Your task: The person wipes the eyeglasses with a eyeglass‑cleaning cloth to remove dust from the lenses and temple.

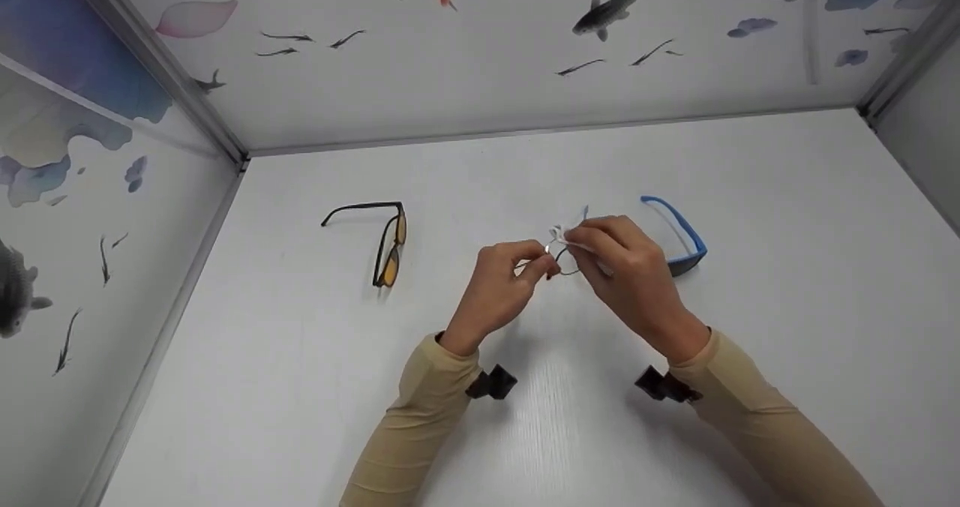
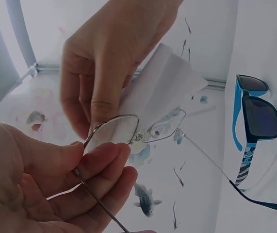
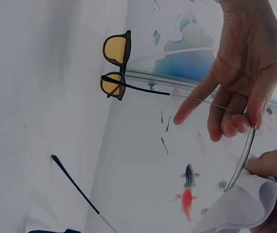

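Observation:
In the head view, my left hand and right hand meet over the table. My left thumb and fingers pinch a pair of thin metal-framed eyeglasses at one hinge, as the left wrist view shows. Both temples are unfolded, with dark tips. My right hand grips a white cloth against the lens nearest my left hand. From the right wrist side, the cloth hangs beside the rim, and part of my right hand lies outside that view.
Black-framed glasses with yellow lenses lie on the table to the left. Blue sunglasses lie right of my hands, partly hidden by the right one. Panels printed with fish enclose the table at back and sides.

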Demonstrator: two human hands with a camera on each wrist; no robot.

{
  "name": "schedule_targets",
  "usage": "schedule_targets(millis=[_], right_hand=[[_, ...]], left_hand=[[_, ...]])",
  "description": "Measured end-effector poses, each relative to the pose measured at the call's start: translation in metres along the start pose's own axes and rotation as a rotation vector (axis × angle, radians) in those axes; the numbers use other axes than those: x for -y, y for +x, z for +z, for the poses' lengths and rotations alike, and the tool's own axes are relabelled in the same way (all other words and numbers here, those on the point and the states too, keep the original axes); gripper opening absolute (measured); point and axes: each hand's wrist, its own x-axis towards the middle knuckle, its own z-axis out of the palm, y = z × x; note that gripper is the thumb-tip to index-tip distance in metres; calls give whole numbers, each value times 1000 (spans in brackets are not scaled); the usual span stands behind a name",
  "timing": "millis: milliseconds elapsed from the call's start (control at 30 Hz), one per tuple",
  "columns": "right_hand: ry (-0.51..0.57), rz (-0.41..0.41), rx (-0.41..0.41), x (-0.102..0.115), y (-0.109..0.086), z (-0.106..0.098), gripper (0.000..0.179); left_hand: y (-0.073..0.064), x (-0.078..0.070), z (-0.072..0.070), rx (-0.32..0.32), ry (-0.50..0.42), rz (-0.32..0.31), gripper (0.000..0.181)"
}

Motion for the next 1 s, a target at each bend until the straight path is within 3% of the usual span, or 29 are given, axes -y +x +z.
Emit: schedule_targets(millis=[200,333,433,533,667,833,1000], right_hand=[[86,-123,56,0,2,-4,24],[83,-192,77,-7,1,-13,26],[37,-164,58,-12,1,-18,28],[3,-85,35,-13,4,-17,27],[17,-26,20,-7,11,-12,24],[79,-69,44,1,13,-9,27],[81,-122,87,-4,2,-16,32]], left_hand=[[-1,0,-1,-52,-26,22,17],[-2,0,-4,-79,-56,29,17],[-2,-1,-5,-85,-59,32,18],[-1,-3,-3,-73,-50,50,19],[1,-3,0,-57,-23,92,20],[3,-2,-1,-76,-19,107,20],[2,0,-8,-121,-25,92,20]])
